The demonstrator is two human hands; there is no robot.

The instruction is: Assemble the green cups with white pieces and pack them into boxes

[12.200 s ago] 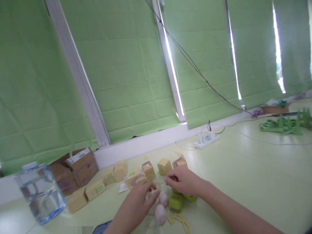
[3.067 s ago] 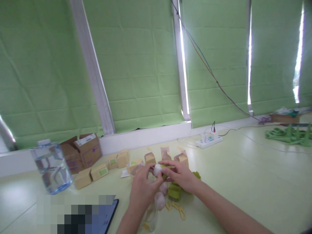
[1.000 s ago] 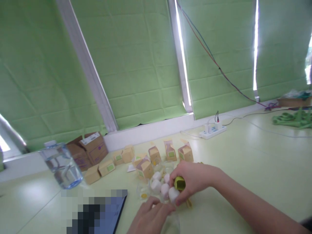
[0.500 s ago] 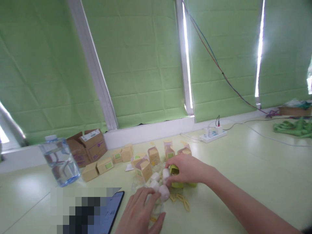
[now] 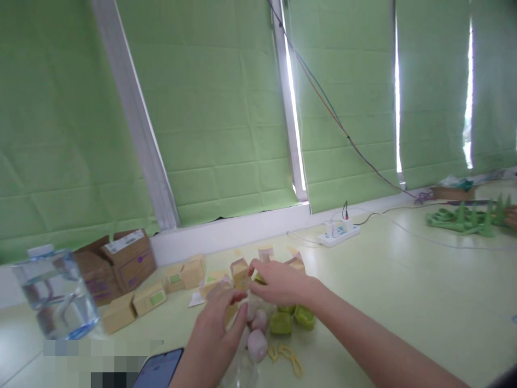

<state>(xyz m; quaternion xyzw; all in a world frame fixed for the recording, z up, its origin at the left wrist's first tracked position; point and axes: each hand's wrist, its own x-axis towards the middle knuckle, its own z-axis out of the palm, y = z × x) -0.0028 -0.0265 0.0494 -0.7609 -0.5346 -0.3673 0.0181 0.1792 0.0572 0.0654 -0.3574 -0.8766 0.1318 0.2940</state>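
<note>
My left hand (image 5: 216, 326) reaches forward, and its fingers and thumb close round a small tan box (image 5: 231, 311). My right hand (image 5: 280, 283) hovers just beyond it, fingers curled and pinching a small yellow-green piece (image 5: 259, 278) over a row of little tan boxes (image 5: 239, 268). Below the hands lie pale pink egg-shaped pieces (image 5: 257, 345), two green cups (image 5: 280, 322) and yellow rubber bands (image 5: 287, 357). Motion blurs both hands a little.
More small tan boxes (image 5: 150, 299) lie to the left, with brown cartons (image 5: 125, 261) behind them. A water bottle (image 5: 56, 295) stands at far left and a phone (image 5: 159, 369) lies at the near edge. A power strip (image 5: 337, 235) sits by the wall. Green plastic parts (image 5: 460, 220) lie far right.
My left hand has risen from the table's near edge to the tan box. My right hand has moved up and left, away from the green cups. The view has swung to the right.
</note>
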